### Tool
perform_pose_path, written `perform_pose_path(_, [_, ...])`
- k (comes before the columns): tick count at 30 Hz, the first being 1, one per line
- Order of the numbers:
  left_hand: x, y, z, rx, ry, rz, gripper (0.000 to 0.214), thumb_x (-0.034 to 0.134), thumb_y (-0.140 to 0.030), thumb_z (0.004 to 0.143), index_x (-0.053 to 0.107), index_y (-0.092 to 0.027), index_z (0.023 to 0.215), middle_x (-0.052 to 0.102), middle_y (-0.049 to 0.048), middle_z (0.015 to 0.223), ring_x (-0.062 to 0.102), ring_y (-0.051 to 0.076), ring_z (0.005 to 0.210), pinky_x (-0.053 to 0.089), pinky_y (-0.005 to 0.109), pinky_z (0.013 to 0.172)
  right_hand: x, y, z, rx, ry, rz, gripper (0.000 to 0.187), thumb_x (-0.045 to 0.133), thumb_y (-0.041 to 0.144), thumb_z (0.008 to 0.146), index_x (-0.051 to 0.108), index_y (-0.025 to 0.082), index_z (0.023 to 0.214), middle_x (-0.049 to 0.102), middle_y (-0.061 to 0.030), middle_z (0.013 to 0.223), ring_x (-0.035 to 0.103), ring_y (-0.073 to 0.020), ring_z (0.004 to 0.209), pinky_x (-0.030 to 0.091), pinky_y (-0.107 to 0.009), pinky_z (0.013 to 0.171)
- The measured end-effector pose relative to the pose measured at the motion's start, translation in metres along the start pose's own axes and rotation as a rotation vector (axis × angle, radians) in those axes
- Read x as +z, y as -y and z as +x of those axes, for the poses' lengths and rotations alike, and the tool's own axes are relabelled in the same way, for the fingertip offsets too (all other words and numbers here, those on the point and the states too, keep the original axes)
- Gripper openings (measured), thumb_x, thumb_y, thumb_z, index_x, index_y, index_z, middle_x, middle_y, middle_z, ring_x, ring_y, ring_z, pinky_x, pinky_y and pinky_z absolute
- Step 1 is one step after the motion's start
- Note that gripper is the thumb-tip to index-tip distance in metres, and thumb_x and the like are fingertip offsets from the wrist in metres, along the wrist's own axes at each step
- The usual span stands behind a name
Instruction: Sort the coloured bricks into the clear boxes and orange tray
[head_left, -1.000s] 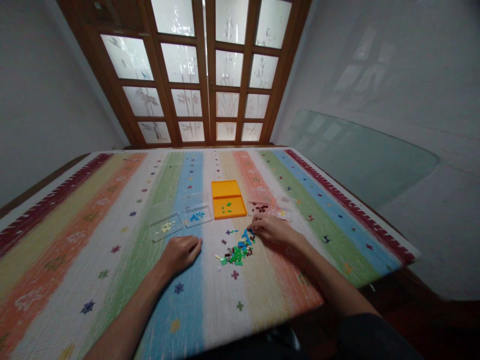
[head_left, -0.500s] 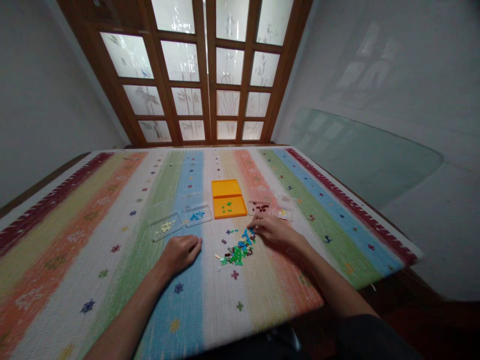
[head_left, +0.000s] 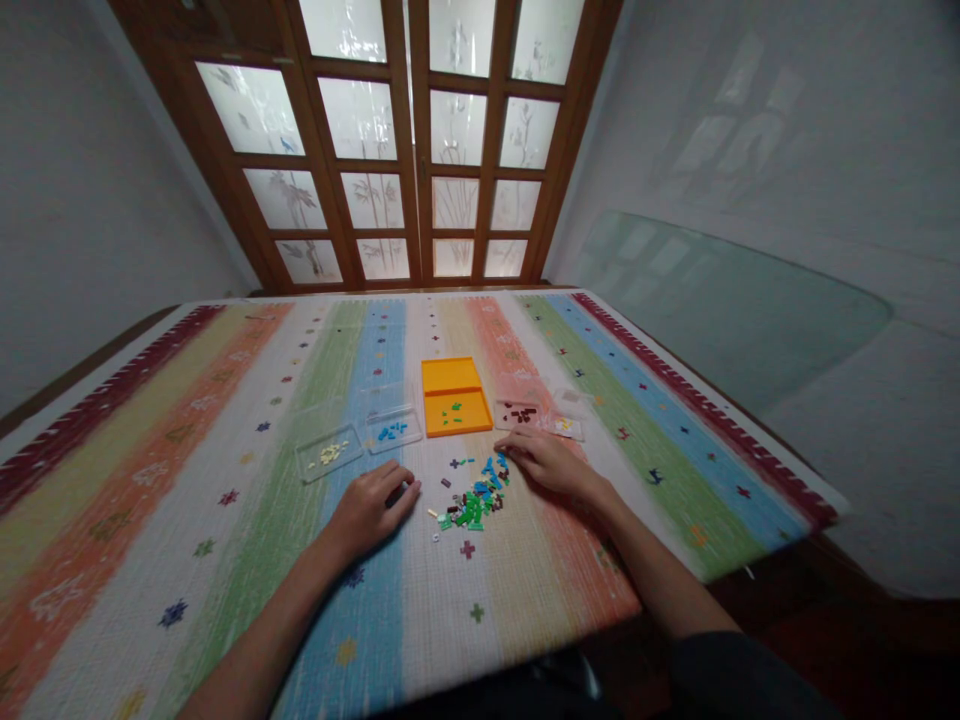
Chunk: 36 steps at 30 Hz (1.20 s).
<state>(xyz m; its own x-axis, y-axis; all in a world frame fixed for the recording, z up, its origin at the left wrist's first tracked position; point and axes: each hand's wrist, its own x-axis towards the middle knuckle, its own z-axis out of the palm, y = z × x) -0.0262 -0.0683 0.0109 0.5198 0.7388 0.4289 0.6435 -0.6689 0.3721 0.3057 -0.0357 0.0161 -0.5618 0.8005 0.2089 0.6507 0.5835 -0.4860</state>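
A loose pile of small building bricks [head_left: 474, 510], mostly green, blue and dark brown, lies on the striped cloth between my hands. To its left is my left hand [head_left: 381, 503], thumb and fingers apart with nothing in them. My right hand [head_left: 546, 462] reaches over the pile's upper right end, beside some blue bricks [head_left: 492, 467]. Its fingertips are pinched together; whatever they hold is too small to make out. Just beyond the pile stands an open orange box [head_left: 452, 428] with a few green bricks [head_left: 452, 412] in it.
Left of the orange box are clear trays, one with blue bricks [head_left: 391, 431] and one with pale yellow bricks [head_left: 330, 453]. On the right, another holds dark brown bricks [head_left: 520, 412], and a small one holds yellow pieces [head_left: 564, 425]. The striped cloth [head_left: 247, 520] covers the table.
My left hand has shifted right toward the pile, and its fingers have spread from a loose curl. My right hand stays at nearly the same spot by the blue bricks.
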Motion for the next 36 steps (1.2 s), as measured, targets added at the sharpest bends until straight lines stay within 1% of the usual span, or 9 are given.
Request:
perform_pose_path(3, [0.004,-0.011,0.004,0.019,0.005,-0.045,0.022,0.046,-0.028,0.101,0.065,-0.018,0.097,0.067,0.0063,0.087,0.064,0.018,0.079,0.050,0.029,0.071,0.000,0.003,0.001,0.023,-0.022,-0.018,0.027,0.044,0.019,0.102,0.068,0.018,0.114,0.067,-0.0106,0.108,0.061,-0.0207,0.099,0.048,-0.036,0.089])
perform_pose_path(7, [0.008,-0.012,0.004,0.078,0.000,0.043,0.024,0.043,-0.026,0.101,0.065,-0.017,0.094,0.066,0.0070,0.084,0.063,0.019,0.079,0.050,0.031,0.073,0.000,0.019,0.006,0.046,-0.063,-0.051,0.023,0.050,0.025,0.101,0.068,0.019,0.114,0.065,-0.0099,0.108,0.060,-0.0205,0.098,0.048,-0.035,0.088])
perform_pose_path(9, [0.007,-0.007,0.003,0.096,-0.012,0.093,0.025,0.043,-0.025,0.102,0.064,-0.017,0.091,0.065,0.0067,0.081,0.062,0.019,0.075,0.049,0.031,0.071,0.002,0.034,0.010,-0.002,-0.013,-0.042,0.021,0.053,0.027,0.100,0.069,0.019,0.112,0.064,-0.0093,0.107,0.060,-0.0190,0.095,0.047,-0.033,0.086])
perform_pose_path(13, [0.003,0.001,0.000,0.086,-0.045,0.123,0.026,0.043,-0.025,0.102,0.063,-0.016,0.087,0.065,0.0063,0.080,0.061,0.019,0.072,0.047,0.031,0.070,0.011,0.066,0.020,-0.150,0.161,-0.036,0.020,0.059,0.031,0.098,0.071,0.019,0.108,0.064,-0.0070,0.104,0.060,-0.0162,0.087,0.045,-0.028,0.078])
perform_pose_path(16, [0.001,0.003,-0.002,0.079,-0.055,0.131,0.027,0.042,-0.026,0.103,0.063,-0.016,0.087,0.065,0.0062,0.079,0.060,0.019,0.071,0.047,0.031,0.069,0.021,0.080,0.027,-0.203,0.253,-0.096,0.016,0.061,0.029,0.096,0.072,0.019,0.103,0.063,-0.0064,0.105,0.058,-0.0149,0.083,0.042,-0.026,0.072])
perform_pose_path(20, [0.001,0.005,-0.003,0.090,-0.057,0.148,0.030,0.041,-0.027,0.103,0.063,-0.016,0.086,0.064,0.0056,0.076,0.059,0.019,0.070,0.046,0.031,0.068,0.030,0.082,0.035,-0.231,0.300,-0.177,0.015,0.058,0.025,0.096,0.071,0.016,0.097,0.063,-0.0074,0.104,0.056,-0.0139,0.079,0.038,-0.025,0.066])
perform_pose_path(25, [0.001,0.006,-0.004,0.102,-0.038,0.156,0.030,0.042,-0.027,0.103,0.064,-0.017,0.085,0.063,0.0050,0.075,0.058,0.018,0.070,0.046,0.031,0.068,0.026,0.080,0.044,-0.195,0.263,-0.221,0.018,0.056,0.028,0.097,0.069,0.016,0.101,0.062,-0.0077,0.102,0.055,-0.0146,0.078,0.039,-0.025,0.065])
perform_pose_path(30, [0.000,0.006,-0.004,0.111,-0.036,0.174,0.032,0.041,-0.027,0.103,0.064,-0.017,0.085,0.062,0.0052,0.074,0.058,0.019,0.070,0.045,0.032,0.069,0.025,0.084,0.048,-0.217,0.359,-0.232,0.014,0.064,0.028,0.091,0.074,0.018,0.092,0.064,-0.0064,0.098,0.056,-0.0144,0.076,0.036,-0.025,0.060])
perform_pose_path(36, [0.001,0.007,-0.005,0.135,-0.027,0.206,0.034,0.040,-0.027,0.103,0.063,-0.017,0.082,0.062,0.0053,0.073,0.057,0.019,0.069,0.044,0.033,0.067,0.024,0.086,0.049,-0.220,0.370,-0.274,0.017,0.059,0.025,0.095,0.073,0.017,0.091,0.066,-0.0068,0.094,0.054,-0.0137,0.072,0.035,-0.026,0.060])
